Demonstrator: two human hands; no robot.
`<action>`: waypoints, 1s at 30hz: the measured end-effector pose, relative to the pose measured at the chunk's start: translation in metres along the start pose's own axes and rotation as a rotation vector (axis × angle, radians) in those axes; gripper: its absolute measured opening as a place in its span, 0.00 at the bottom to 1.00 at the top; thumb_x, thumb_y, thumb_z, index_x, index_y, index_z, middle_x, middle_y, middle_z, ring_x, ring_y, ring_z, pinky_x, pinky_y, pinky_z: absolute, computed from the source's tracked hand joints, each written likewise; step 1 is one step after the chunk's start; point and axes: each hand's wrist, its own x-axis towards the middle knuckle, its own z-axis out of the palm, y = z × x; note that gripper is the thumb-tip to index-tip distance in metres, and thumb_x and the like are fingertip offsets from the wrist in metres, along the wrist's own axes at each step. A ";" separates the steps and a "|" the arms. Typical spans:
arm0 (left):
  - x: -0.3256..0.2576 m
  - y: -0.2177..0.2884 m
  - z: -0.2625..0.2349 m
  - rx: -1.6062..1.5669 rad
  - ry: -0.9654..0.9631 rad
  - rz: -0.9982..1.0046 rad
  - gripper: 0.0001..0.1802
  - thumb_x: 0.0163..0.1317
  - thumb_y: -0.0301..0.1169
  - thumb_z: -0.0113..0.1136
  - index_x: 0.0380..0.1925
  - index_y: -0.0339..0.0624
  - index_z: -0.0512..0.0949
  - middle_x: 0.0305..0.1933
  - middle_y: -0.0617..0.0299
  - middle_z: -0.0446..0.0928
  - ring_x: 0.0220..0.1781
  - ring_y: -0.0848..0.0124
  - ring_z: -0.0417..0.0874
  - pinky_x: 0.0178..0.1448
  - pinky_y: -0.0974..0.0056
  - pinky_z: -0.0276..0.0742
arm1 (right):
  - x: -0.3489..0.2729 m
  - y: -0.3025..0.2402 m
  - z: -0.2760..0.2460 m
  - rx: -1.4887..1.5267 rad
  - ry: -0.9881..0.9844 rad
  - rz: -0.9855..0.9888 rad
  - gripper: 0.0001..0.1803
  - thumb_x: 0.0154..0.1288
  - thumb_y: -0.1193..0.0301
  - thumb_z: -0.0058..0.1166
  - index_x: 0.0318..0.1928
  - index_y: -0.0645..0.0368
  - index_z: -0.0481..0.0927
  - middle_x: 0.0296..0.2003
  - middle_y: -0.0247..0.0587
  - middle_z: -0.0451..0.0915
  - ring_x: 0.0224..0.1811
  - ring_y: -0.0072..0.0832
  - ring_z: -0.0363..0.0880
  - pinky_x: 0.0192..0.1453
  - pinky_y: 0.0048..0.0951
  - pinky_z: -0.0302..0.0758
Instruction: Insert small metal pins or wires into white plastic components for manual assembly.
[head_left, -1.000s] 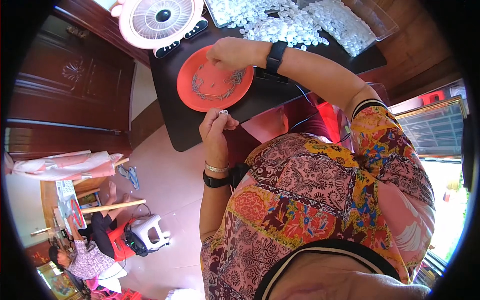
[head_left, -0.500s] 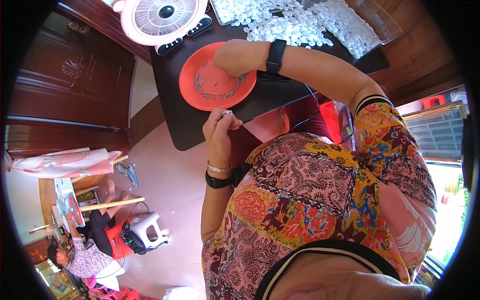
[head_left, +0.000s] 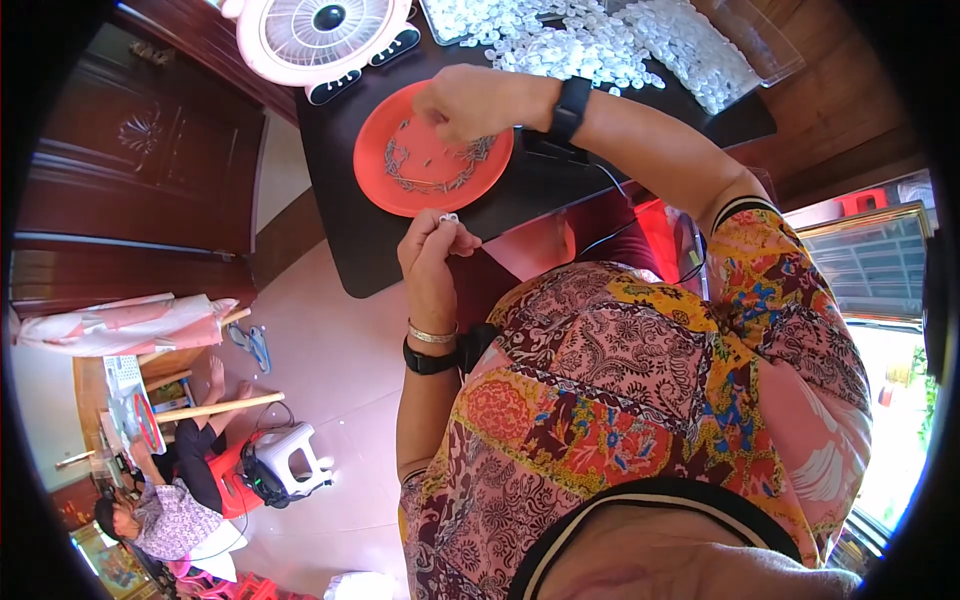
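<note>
A small white piece [head_left: 447, 217], seemingly plastic and too small for its shape to be told, is pinched at the fingertips of the left hand [head_left: 432, 255], just near of the near edge of a dark table [head_left: 345, 215]. The left hand is closed narrowly on that piece, with the fingers curled together and the wrist bent upward. A thin metal bangle [head_left: 432, 335] and a black wristband [head_left: 430, 360] are worn on the left forearm, which is raised from below beside a patterned blouse [head_left: 640, 420].

Just beyond the left hand, a round orange plate [head_left: 400, 185] is set on the table. A loose ring of thin, dark, wire-like bits [head_left: 425, 180] is spread inside the plate; their exact kind cannot be told.

The right hand [head_left: 475, 100] is held over the far right part of the plate, palm down, with the fingers drawn together toward the plate. Whether anything is gripped in it cannot be told. A black watch [head_left: 572, 108] is worn on the right wrist, and the forearm is stretched from the right across the table.

Farther off, a heap of small clear-white pieces [head_left: 590, 45] is spread across the far side of the table. To the left of the heap, a round white and pink fan [head_left: 320, 35] is stood at the far edge.
</note>
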 end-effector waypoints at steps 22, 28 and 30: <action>0.016 0.045 0.054 0.382 -0.243 0.170 0.09 0.61 0.28 0.45 0.23 0.36 0.68 0.20 0.63 0.67 0.25 0.74 0.70 0.35 0.70 0.68 | -0.110 -0.041 0.016 1.116 0.332 0.102 0.09 0.68 0.68 0.55 0.37 0.63 0.78 0.29 0.27 0.76 0.33 0.14 0.72 0.40 0.19 0.73; 0.015 0.040 0.049 0.414 -0.253 0.180 0.10 0.61 0.27 0.46 0.21 0.36 0.66 0.19 0.64 0.66 0.23 0.76 0.68 0.31 0.70 0.64 | -0.113 -0.037 0.026 1.139 0.332 0.056 0.09 0.67 0.68 0.55 0.37 0.63 0.78 0.29 0.26 0.77 0.32 0.13 0.72 0.40 0.20 0.73; 0.016 0.039 0.048 0.426 -0.267 0.199 0.10 0.61 0.26 0.47 0.21 0.37 0.66 0.19 0.64 0.67 0.22 0.78 0.68 0.28 0.70 0.63 | -0.114 -0.035 0.029 1.153 0.354 0.045 0.10 0.67 0.67 0.55 0.38 0.62 0.79 0.29 0.25 0.78 0.32 0.13 0.72 0.39 0.19 0.73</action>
